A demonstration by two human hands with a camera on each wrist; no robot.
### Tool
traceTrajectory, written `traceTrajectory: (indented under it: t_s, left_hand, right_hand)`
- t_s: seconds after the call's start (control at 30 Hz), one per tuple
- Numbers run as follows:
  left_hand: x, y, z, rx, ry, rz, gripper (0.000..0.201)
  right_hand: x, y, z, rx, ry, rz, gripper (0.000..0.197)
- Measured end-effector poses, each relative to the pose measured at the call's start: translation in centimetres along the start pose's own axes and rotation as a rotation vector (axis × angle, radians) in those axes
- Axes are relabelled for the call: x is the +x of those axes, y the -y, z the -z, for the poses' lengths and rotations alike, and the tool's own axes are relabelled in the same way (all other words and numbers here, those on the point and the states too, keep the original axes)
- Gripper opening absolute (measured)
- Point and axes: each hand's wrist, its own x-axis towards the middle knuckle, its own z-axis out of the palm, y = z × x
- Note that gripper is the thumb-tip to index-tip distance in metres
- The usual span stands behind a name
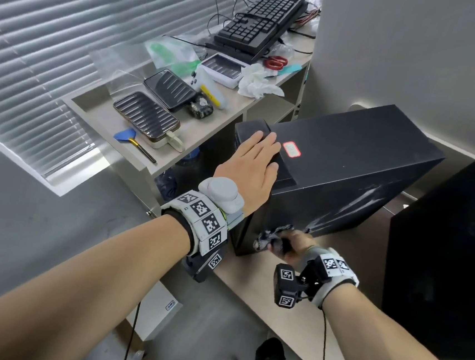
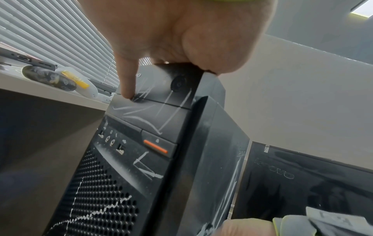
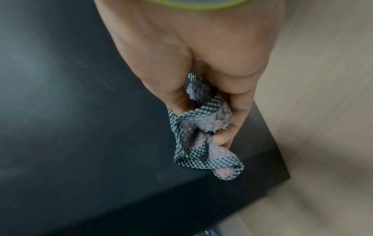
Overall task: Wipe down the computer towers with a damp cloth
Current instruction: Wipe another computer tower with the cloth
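1. Head view: my left hand (image 1: pixel 249 166) lies flat, fingers straight, on the front top of the black tower (image 1: pixel 345 161), which stands on a low wooden platform (image 1: pixel 251 291) beside the table (image 1: pixel 206 124). My right hand (image 1: pixel 291 244) is bunched round the checked cloth (image 1: pixel 268 238) at the tower's lower side panel. I judge the tower could tip or slide off the platform if I push hard there.
2. Left wrist view: only here do I see the front panel (image 2: pixel 125 167), streaked with pale marks, with ports and a vent grille. A damp cloth could leak moisture into those openings. A second tower (image 2: pixel 302 183) stands just beside.
3. Right wrist view: only here is it clear that my fingers (image 3: pixel 240 108) curl tightly round the crumpled cloth, pressing little of it on the panel, so wiping may be patchy.
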Motion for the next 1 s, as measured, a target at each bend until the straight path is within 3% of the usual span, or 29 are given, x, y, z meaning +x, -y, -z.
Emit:
traceTrajectory:
  t_s: [0.13, 0.3, 0.5, 0.6, 0.7, 0.9, 1.0]
  left_hand:
    - [0.1, 0.1, -0.1, 0.001, -0.004, -0.014, 0.043]
    - [0.1, 0.1, 0.0, 0.003, 0.024, -0.024, 0.046]
    - [0.2, 0.0, 0.1, -0.017, 0.048, 0.006, 0.044]
    - [0.2, 0.1, 0.1, -0.008, 0.058, -0.009, 0.045]
    - [0.3, 0.2, 0.1, -0.024, 0.075, -0.003, 0.049]
    - [0.4, 0.4, 0.0, -0.028, 0.06, -0.018, 0.057]
    - [0.3, 0.3, -0.1, -0.038, 0.041, -0.01, 0.062]
  right_hand:
    - [0.4, 2.8, 3.2, 0.065, -0.121, 0.129, 0.008]
    - [2.0, 2.3, 4.8, 0.151, -0.141, 0.127, 0.008]
    - [1.6, -3.4, -1.5, 0.027, 0.015, -0.043, 0.019]
    - [0.3, -4.2, -3.2, -0.075, 0.066, -0.039, 0.017]
    - [-0.3, -2.5, -1.1, -0.012, 0.046, 0.003, 0.016]
    - [1.7, 0.2, 3.8, 0.201, -0.137, 0.086, 0.016]
    - [2.4, -1.2, 2.4, 0.222, -0.083, 0.022, 0.016]
